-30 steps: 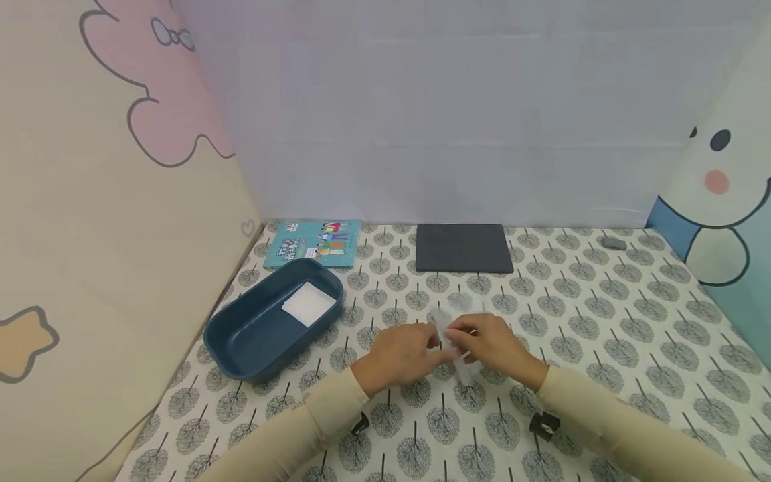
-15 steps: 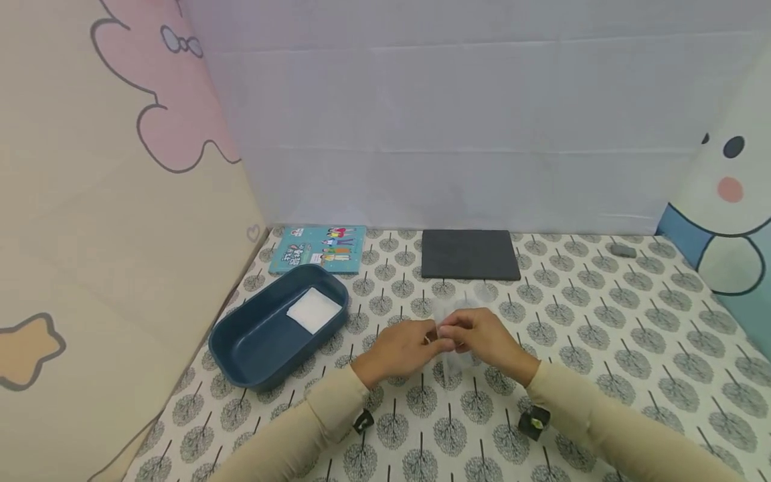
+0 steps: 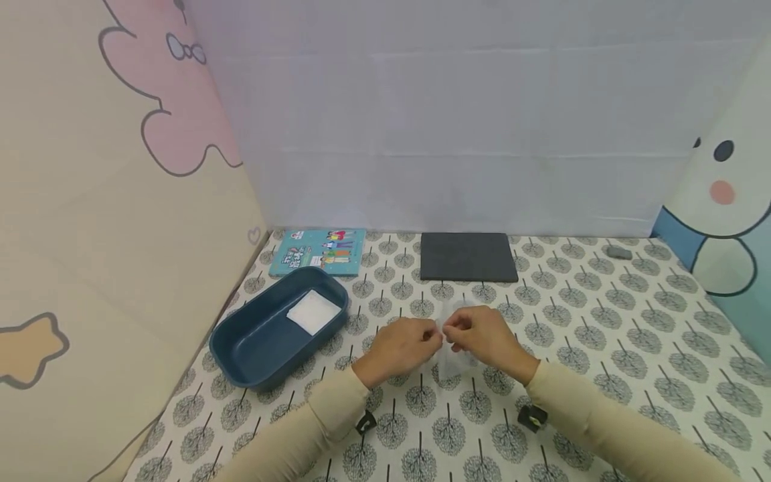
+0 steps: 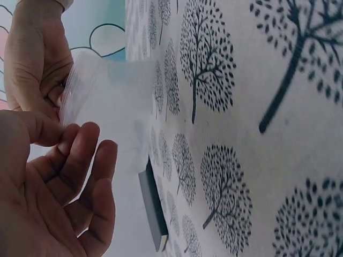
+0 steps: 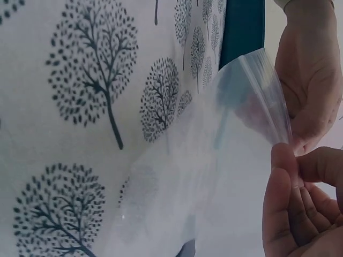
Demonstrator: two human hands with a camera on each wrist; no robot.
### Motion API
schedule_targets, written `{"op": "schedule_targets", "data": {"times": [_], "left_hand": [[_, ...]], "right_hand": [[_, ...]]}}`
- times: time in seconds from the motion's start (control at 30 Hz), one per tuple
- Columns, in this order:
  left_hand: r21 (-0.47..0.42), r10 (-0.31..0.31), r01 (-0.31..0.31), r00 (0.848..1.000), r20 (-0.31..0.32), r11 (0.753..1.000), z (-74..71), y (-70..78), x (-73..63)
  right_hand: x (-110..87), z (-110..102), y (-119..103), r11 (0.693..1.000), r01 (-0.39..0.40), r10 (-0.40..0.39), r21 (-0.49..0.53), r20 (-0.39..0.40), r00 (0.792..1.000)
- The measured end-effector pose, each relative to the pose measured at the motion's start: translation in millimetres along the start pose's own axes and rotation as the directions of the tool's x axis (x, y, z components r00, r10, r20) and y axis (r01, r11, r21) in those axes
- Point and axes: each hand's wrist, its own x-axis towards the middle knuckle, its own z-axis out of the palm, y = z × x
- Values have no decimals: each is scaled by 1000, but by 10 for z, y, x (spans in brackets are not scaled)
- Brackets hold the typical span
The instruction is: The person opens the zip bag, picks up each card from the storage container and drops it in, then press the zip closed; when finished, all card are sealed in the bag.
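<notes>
A clear zip-lock bag (image 5: 214,123) hangs from both hands over the tablecloth, its ridged zip edge uppermost. My left hand (image 3: 405,347) pinches that edge between thumb and forefinger; in the left wrist view the other fingers of this left hand (image 4: 64,182) curve loosely below. Close beside it, my right hand (image 3: 482,333) pinches the same edge with thumb and forefinger, as the right wrist view shows for the right hand (image 5: 305,193). In the left wrist view the see-through bag (image 4: 110,101) drops toward the cloth with nothing visible inside it.
To the left stands a dark blue basin (image 3: 247,348) with a folded white cloth or tissue (image 3: 314,311) in it. Behind lie a light-blue book (image 3: 318,252) and a black book-like slab (image 3: 468,256). A small grey object (image 3: 618,252) sits at the back right.
Both hands stay together on the bag's edge while the fingers shift along it. The bag has swung and settled lower between them. The head view has tilted slightly.
</notes>
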Motion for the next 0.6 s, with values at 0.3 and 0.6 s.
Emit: {"op": "schedule_targets", "data": {"times": [0.3,0.6], "left_hand": [[-140,19,-31,996,-85,990,79,41,21],[-91,63,-79,984,-166,993,111,88,40]], "right_hand": [[29,-70,-85,994,39,-44,-106,-45,998],[1,-101,-126,995,11,-15,-100,-40,999]]}}
